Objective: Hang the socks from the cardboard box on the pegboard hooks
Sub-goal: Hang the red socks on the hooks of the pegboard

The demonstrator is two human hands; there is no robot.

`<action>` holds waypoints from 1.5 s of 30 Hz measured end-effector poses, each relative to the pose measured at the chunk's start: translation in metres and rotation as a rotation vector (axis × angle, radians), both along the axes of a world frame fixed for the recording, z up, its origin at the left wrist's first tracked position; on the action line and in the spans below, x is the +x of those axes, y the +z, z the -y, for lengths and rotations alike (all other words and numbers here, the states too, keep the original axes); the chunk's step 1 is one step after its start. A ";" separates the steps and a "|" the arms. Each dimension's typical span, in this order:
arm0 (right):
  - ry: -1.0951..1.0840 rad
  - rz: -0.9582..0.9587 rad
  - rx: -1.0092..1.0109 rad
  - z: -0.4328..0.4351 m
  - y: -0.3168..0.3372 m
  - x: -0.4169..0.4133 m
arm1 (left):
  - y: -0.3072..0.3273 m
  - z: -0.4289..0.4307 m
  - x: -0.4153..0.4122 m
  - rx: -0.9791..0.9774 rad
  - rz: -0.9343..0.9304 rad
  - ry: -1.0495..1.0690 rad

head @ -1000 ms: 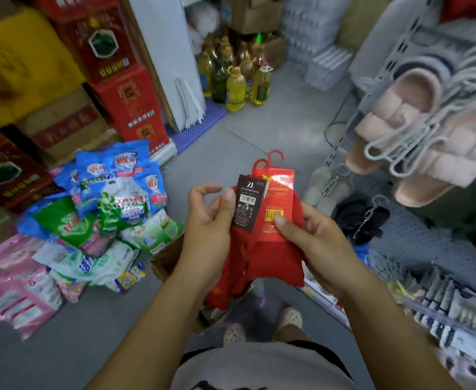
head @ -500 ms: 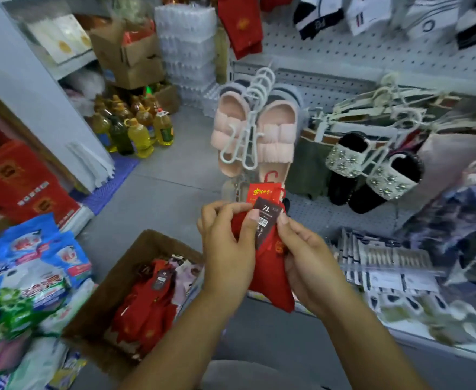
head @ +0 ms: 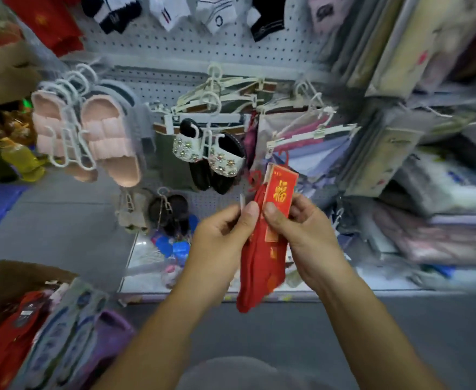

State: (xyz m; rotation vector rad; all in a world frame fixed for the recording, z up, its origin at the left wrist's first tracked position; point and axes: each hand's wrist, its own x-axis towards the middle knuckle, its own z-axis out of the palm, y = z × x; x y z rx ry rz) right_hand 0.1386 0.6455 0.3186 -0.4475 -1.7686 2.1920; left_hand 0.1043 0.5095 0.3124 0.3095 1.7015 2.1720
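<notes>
Red socks (head: 259, 266) | held before pegboard (head: 175, 49), unhung | left hand (head: 220, 235), right hand (head: 307, 229): fingers pinching pack | next: guide hanger loop (head: 285, 159) onto free hook

One left hand (head: 220, 235), one right hand (head: 306, 230), one red sock pack (head: 259, 277); two pink slippers (head: 110, 142) at 10 o'clock.

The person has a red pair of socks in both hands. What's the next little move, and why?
Probably lift the red socks toward the pegboard, up-left where other red socks hang. The left hand and right hand both pinch the pair low, near the slippers, and it hangs on no peg yet.
</notes>
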 end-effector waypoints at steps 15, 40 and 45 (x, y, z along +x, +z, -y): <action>-0.042 -0.157 0.206 -0.078 0.059 -0.018 | 0.065 -0.048 -0.047 0.029 -0.216 0.236; 0.263 -0.357 0.450 0.080 0.182 -0.328 | 0.183 0.133 -0.283 0.065 -0.427 0.742; 0.260 -0.404 0.404 0.142 0.195 -0.407 | 0.194 0.178 -0.342 0.010 -0.449 0.784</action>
